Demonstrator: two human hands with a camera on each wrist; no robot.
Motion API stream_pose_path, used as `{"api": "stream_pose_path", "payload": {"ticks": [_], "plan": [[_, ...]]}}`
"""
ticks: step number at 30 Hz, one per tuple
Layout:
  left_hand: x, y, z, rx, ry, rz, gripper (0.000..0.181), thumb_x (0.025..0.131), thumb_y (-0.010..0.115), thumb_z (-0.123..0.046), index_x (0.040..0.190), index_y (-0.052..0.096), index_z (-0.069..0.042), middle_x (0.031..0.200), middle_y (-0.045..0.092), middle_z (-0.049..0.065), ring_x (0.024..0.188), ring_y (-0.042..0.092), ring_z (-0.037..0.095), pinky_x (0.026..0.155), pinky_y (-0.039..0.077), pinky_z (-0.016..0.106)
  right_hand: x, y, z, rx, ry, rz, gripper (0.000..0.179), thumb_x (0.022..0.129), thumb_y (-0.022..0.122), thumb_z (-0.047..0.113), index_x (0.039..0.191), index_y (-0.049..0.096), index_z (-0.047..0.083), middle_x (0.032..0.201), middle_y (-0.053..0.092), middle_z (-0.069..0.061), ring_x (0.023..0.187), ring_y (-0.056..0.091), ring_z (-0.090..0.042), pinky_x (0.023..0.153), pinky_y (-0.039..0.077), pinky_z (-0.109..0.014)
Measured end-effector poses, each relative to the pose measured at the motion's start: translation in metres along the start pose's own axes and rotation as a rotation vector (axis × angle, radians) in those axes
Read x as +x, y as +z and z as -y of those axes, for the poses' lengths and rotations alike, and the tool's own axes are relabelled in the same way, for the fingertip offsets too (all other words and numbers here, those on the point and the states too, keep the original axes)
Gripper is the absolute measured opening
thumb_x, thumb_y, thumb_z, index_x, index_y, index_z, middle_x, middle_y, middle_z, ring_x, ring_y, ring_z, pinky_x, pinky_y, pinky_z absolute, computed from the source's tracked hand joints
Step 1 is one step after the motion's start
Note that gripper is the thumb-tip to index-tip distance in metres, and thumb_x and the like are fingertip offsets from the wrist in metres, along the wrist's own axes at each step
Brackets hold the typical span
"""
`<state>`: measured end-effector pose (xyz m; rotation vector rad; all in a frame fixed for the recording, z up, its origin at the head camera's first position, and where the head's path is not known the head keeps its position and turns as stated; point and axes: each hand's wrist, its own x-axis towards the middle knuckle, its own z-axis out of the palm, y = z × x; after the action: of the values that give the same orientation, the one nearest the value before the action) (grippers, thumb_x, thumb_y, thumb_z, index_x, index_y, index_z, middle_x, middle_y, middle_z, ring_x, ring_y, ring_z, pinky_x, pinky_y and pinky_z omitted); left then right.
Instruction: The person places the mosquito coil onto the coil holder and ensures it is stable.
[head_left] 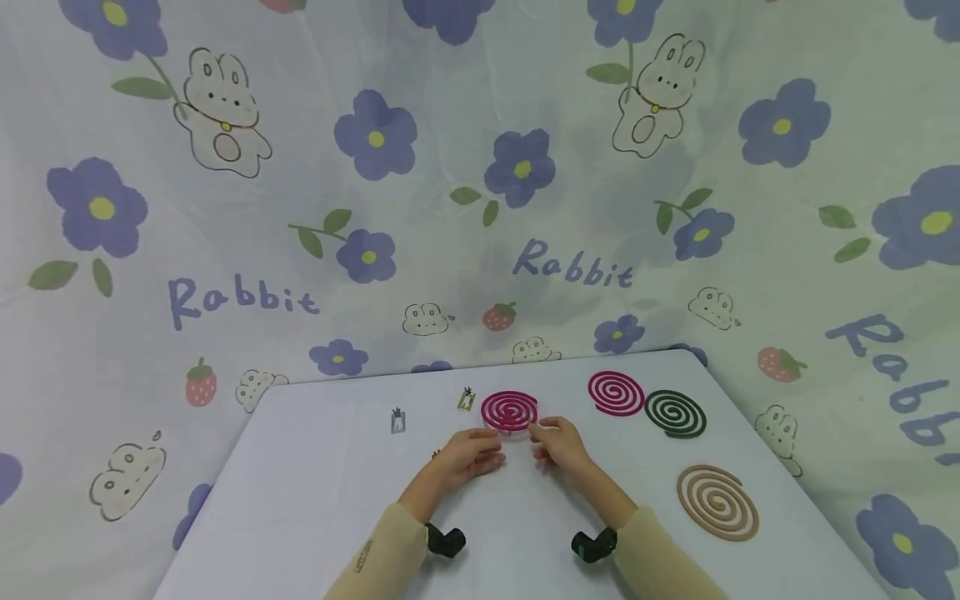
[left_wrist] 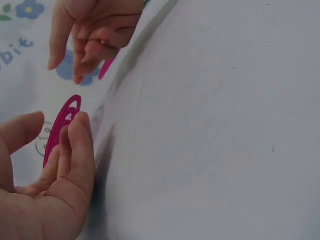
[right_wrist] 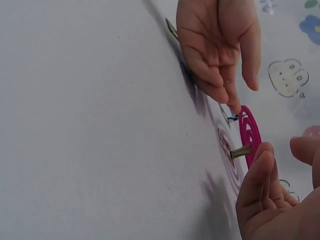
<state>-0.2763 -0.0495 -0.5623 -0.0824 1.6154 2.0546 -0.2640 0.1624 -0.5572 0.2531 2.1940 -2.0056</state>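
A magenta mosquito coil (head_left: 509, 410) lies flat, raised above the white table. Under it, a small metal stand (right_wrist: 240, 151) shows in the right wrist view, and the coil's spiral shadow falls on the tabletop. At the coil's front left is my left hand (head_left: 467, 457), thumb and fingers apart, fingertips right by the rim. My right hand (head_left: 561, 444) is on the opposite side, its fingertips overlapping the coil's edge in the right wrist view. Neither hand's fingers curl round the coil.
To the right lie a second magenta coil (head_left: 616, 393), a dark green coil (head_left: 675, 414) and a tan coil (head_left: 717, 502). A silver stand (head_left: 398, 421) and a gold stand (head_left: 467, 400) lie left of the raised coil. Patterned cloth (head_left: 435, 192) hangs behind the table.
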Motion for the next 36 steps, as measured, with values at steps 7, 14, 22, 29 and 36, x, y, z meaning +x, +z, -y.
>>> {"api": "stream_pose_path", "payload": {"ticks": [7,14,22,29,36], "plan": [[-0.016,0.000,0.001,0.015,0.057,0.074,0.049,0.097,0.058,-0.009,0.137,0.040,0.012,0.117,0.054,0.025,0.092,0.065,0.021,0.088,0.052,0.035,-0.020,-0.013,0.003,-0.072,-0.089,0.038,0.026,0.096,0.062,0.021,0.111,0.060,0.000,0.095,0.067,-0.018,0.062,0.060,-0.017,0.056,0.051,-0.029],[-0.034,0.000,0.005,0.003,0.103,0.067,0.048,0.098,0.059,-0.014,0.135,0.043,0.011,0.104,0.059,0.014,0.090,0.065,0.021,0.083,0.054,0.031,-0.030,-0.035,0.002,-0.107,-0.172,0.051,0.023,0.094,0.066,0.019,0.107,0.062,0.000,0.093,0.064,-0.021,0.063,0.060,-0.020,0.055,0.050,-0.027],[-0.051,0.013,0.010,0.162,0.236,0.022,0.043,0.096,0.061,-0.012,0.128,0.048,0.012,0.101,0.064,0.022,0.088,0.067,0.023,0.082,0.055,0.037,-0.033,-0.068,0.011,-0.315,-0.322,-0.056,0.016,0.090,0.071,0.019,0.099,0.067,0.007,0.082,0.063,-0.009,0.062,0.061,-0.023,0.051,0.050,-0.027],[-0.052,0.028,0.007,0.192,0.302,0.018,0.034,0.096,0.059,-0.011,0.123,0.054,0.009,0.096,0.066,0.015,0.087,0.067,0.023,0.083,0.054,0.043,-0.018,-0.098,0.018,-0.473,-0.398,-0.144,0.012,0.089,0.072,0.017,0.095,0.068,0.007,0.078,0.063,-0.002,0.060,0.060,-0.016,0.051,0.048,-0.026],[-0.046,0.040,0.007,0.183,0.314,0.045,0.036,0.097,0.059,-0.011,0.124,0.053,0.011,0.099,0.066,0.020,0.084,0.068,0.021,0.081,0.055,0.039,0.001,-0.115,0.022,-0.534,-0.399,-0.174,0.013,0.090,0.071,0.017,0.096,0.068,0.005,0.079,0.064,-0.006,0.060,0.059,-0.016,0.051,0.047,-0.026]]}}
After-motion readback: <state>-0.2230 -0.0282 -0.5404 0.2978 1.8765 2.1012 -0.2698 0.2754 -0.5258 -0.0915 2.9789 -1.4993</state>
